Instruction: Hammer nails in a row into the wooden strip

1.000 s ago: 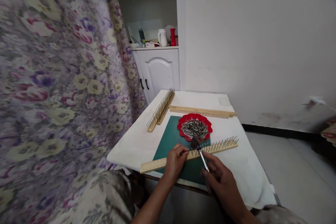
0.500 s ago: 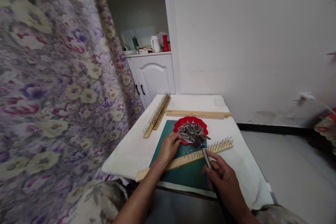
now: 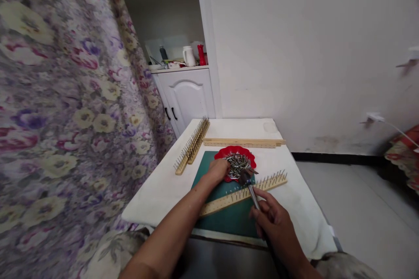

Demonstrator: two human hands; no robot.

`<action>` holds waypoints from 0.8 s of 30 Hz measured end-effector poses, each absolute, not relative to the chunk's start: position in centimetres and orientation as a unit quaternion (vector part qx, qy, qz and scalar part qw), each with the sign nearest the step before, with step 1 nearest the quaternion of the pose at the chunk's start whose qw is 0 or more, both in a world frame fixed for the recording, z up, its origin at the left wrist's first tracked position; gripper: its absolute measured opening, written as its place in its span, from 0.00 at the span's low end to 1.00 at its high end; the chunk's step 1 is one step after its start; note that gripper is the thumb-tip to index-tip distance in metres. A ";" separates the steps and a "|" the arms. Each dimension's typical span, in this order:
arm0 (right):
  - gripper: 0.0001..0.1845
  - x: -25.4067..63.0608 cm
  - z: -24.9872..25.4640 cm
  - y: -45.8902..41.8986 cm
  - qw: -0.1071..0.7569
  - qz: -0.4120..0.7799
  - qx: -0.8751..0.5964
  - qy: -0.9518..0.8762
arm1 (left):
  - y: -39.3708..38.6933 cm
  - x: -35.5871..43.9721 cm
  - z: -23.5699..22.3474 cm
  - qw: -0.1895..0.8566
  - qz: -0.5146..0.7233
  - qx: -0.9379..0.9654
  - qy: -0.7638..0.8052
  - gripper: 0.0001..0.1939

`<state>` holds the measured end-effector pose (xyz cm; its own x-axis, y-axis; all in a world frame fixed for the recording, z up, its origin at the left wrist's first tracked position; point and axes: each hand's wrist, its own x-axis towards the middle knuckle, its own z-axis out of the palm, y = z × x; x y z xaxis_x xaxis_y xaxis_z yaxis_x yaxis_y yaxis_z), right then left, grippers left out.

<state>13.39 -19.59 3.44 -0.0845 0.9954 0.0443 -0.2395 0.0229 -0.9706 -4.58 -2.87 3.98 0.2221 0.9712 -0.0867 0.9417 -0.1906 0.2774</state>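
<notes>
Nailed strips (image 3: 194, 147) lay left beyond the left hand (image 3: 218, 171), wooden strips (image 3: 242, 143) farther ahead. That hand had left the board (image 3: 225, 202), partly beneath its forearm (image 3: 178, 222), for the nails (image 3: 238, 164) in the bowl (image 3: 220, 154), curled, any hold hidden. The right hand (image 3: 276, 223) gripped the hammer (image 3: 255, 199), whose head hid some bowl.

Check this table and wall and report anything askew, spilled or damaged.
The wall has a brownish stain just above the black baseboard, odd against its pale surface. The nearest nail-studded strip lies aslant across the green mat. Nothing looks spilled: the visible loose nails are in the red bowl.
</notes>
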 end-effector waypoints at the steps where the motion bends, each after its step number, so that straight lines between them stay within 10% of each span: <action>1: 0.24 13.4 3.5 -19.6 0.541 0.572 -0.404 -0.466 | -2.9 -4.5 4.2 0.137 0.052 0.773 0.617 0.07; 16: 0.24 13.5 3.8 -19.7 0.541 0.560 -0.409 -0.476 | -5.6 -6.4 5.0 0.119 0.260 0.783 0.552 0.08; 24: 0.24 13.3 3.6 -19.8 0.540 0.565 -0.402 -0.476 | -12.6 -8.9 0.9 0.300 0.492 0.582 0.573 0.08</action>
